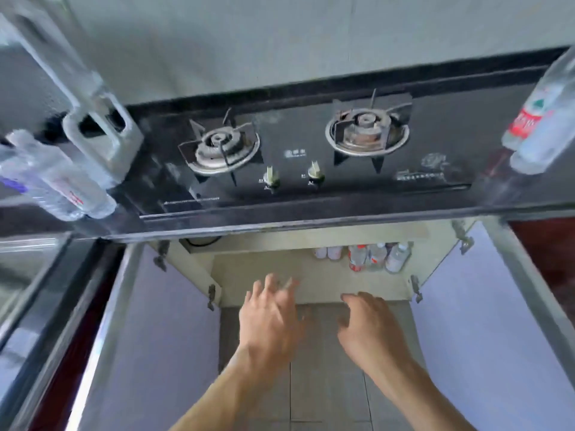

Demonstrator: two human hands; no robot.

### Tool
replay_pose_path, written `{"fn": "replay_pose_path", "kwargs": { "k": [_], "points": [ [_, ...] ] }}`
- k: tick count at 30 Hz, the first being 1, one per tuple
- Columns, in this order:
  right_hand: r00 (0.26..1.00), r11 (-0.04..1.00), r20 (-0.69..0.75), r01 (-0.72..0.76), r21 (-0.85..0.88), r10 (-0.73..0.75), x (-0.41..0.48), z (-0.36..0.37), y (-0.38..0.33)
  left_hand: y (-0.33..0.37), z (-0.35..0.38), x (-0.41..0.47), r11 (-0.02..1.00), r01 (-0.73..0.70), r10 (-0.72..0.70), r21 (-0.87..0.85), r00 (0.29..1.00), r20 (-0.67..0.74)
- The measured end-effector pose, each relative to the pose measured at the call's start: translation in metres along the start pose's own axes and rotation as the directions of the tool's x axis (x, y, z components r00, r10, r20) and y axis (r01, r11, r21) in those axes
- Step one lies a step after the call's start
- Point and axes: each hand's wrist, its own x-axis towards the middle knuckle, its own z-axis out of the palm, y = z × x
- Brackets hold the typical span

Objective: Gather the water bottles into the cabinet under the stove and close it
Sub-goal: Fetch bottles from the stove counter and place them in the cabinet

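— What's at the left?
— Two left bottles (pixel 59 178) on the tabletop (pixel 124 217), beside the stove (pixel 295 157). Below it, the cabinet (pixel 264 265) has both doors swung open.
— And the hands?
— The left hand (pixel 270 318) is spread wide and the right hand (pixel 370 328) is loosely curled. Both hold nothing, in front of the cabinet floor.
— Further right?
— Stored bottles (pixel 373 256) stand at the cabinet's back right. The right bottles (pixel 538 119) sit on the tabletop's far end.

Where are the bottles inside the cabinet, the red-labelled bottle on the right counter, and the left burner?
bottles in the cabinet (pixel 357 259): head view, middle bottle's body
red-labelled bottle (pixel 525 122): head view, its red label
left burner (pixel 217 142): head view, its centre ring
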Motion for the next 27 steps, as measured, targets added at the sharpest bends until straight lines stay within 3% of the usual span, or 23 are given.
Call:
{"fn": "replay_pose_path", "kwargs": {
  "k": [4,13,19,22,27],
  "points": [
    [0.994,0.99,-0.099,-0.033,0.134,0.046,-0.094,-0.06,-0.027,0.023,-0.084,-0.069,0.979,0.099,-0.106,-0.176,0.994,-0.032],
    [0.933,0.955,-0.351,0.031,0.296,0.078,-0.292,-0.168,-0.052,0.078,-0.209,-0.204,0.958,0.001,-0.05,-0.287,0.985,-0.165],
    [0.831,0.882,-0.515,0.065,0.468,0.212,-0.374,-0.206,-0.018,0.124,-0.242,-0.277,0.856,-0.02,-0.138,-0.516,0.954,-0.265],
    [0.795,0.829,-0.56,0.14,0.541,0.231,-0.397,-0.218,0.009,0.159,-0.245,-0.295,0.848,-0.054,-0.107,-0.527,0.957,-0.271],
    [0.706,0.827,-0.669,0.219,0.517,0.232,-0.425,-0.259,0.082,0.227,-0.265,-0.304,0.844,-0.121,-0.102,-0.522,0.921,-0.377]
  ]
}}
